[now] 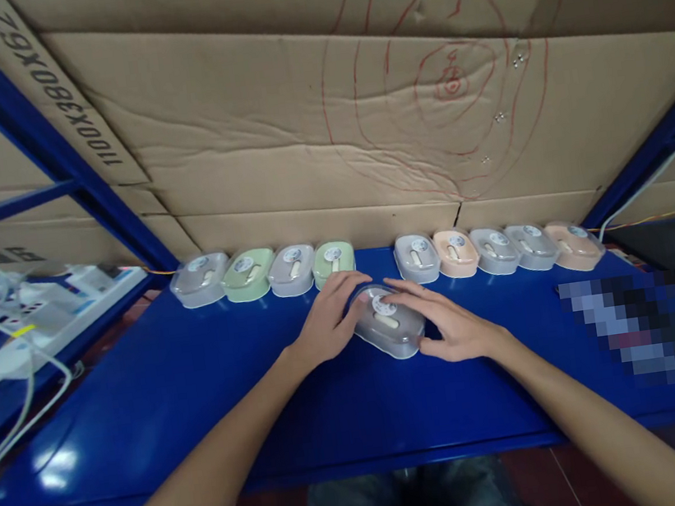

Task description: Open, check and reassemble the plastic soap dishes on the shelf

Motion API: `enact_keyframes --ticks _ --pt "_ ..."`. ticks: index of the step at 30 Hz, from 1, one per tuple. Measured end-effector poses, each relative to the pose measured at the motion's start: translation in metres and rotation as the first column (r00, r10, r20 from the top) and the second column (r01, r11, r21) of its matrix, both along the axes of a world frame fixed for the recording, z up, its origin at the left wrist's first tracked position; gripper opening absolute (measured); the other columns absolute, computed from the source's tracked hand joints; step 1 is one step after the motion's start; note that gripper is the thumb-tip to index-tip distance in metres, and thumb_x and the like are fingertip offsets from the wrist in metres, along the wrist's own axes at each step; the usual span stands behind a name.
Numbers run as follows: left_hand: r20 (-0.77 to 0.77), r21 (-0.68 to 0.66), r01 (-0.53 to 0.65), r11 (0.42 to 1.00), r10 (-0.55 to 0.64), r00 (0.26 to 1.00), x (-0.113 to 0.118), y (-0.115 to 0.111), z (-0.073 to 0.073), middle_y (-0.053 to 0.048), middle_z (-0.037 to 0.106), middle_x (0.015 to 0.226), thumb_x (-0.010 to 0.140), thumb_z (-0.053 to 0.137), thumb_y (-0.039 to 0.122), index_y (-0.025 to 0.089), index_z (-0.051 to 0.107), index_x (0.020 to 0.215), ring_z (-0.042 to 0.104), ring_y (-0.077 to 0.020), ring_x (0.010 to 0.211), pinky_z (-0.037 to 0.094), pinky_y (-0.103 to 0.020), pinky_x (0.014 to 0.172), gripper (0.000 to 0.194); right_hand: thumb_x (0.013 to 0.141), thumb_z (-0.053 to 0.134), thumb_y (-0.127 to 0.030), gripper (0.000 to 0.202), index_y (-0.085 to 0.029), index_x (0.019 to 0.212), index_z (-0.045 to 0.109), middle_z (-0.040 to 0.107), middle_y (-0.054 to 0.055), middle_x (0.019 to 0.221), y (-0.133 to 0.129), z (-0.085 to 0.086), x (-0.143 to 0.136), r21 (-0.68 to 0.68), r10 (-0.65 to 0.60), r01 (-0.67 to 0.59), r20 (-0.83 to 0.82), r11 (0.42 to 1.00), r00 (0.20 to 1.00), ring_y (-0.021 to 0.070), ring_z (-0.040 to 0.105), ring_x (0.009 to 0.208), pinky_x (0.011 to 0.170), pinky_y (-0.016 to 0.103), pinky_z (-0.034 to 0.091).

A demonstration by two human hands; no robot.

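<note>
A grey lidded box (pixel 393 333) with a see-through lid, a round white sticker and a pale oblong tab on top rests on the blue table, turned at a slant. My left hand (pixel 334 320) grips its left side, thumb on the lid's edge and fingers behind. From the right, my right hand (pixel 449 321) holds the same box, fingers reaching over the lid and thumb low at the near right corner. The box's far edge is partly covered by my fingers. Just beyond my left hand stands a green lidded box (pixel 333 258), partly hidden by my fingertips.
Similar boxes line the back of the blue table (pixel 208 403), with a gap behind my hands. Among them are another green box (pixel 249 278) and an orange box (pixel 457 254). A cardboard wall (pixel 259 130) rises behind. White cables (pixel 32 393) hang at the left; a blurred item lies right.
</note>
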State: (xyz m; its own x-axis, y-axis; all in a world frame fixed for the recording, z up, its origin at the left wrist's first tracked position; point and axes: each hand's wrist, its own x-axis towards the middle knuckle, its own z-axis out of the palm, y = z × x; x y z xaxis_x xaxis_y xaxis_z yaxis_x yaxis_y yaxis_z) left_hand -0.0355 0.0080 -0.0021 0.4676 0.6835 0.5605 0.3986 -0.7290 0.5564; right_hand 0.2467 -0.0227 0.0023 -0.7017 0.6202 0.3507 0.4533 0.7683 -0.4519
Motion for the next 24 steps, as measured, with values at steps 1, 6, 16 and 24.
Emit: enact_keyframes --ticks 1,6,16,24 --pt "0.007 -0.042 0.015 0.999 -0.014 1.000 -0.001 0.001 0.000 -0.012 0.070 0.142 0.115 0.048 0.048 0.024 0.067 0.141 0.062 -0.0318 0.138 0.050 -0.052 0.117 0.040 0.100 0.069 -0.033 0.071 -0.033 0.166 0.045 0.031 0.012 0.184 0.001 0.001 0.003 -0.010 0.003 -0.003 -0.009 1.000 1.000 0.0401 0.042 0.165 0.130 0.063 0.044" --pt "-0.077 -0.207 0.112 0.972 -0.130 0.988 -0.004 0.006 -0.002 -0.013 0.067 0.149 0.105 0.066 0.060 0.028 0.061 0.150 0.065 -0.0340 0.137 0.048 -0.055 0.121 0.056 0.093 0.082 -0.051 0.088 -0.032 0.168 0.041 0.044 0.018 0.173 0.004 -0.006 0.001 -0.007 -0.133 0.133 -0.012 0.991 0.991 0.0430 0.056 0.152 0.122 0.064 0.053" --pt "-0.194 -0.290 0.061 0.955 -0.121 0.973 0.001 0.004 -0.015 -0.020 0.049 0.168 0.073 0.096 0.066 0.027 0.044 0.165 0.047 -0.0431 0.155 0.038 -0.065 0.129 0.113 0.082 0.092 -0.055 0.097 -0.030 0.164 0.047 0.057 0.017 0.164 0.024 -0.025 0.011 -0.123 -0.110 0.091 -0.158 0.988 0.981 0.0416 0.059 0.149 0.124 0.066 0.048" --pt "-0.147 -0.365 0.037 0.930 -0.097 0.984 0.000 0.004 -0.011 -0.020 0.053 0.165 0.067 0.100 0.064 0.026 0.026 0.175 0.053 -0.0428 0.151 0.040 -0.064 0.127 0.137 0.091 0.085 -0.063 0.074 -0.028 0.152 0.063 0.068 0.013 0.156 0.032 -0.029 0.015 -0.425 -0.209 0.034 -0.374 0.904 0.904 0.0375 0.066 0.145 0.125 0.061 0.051"
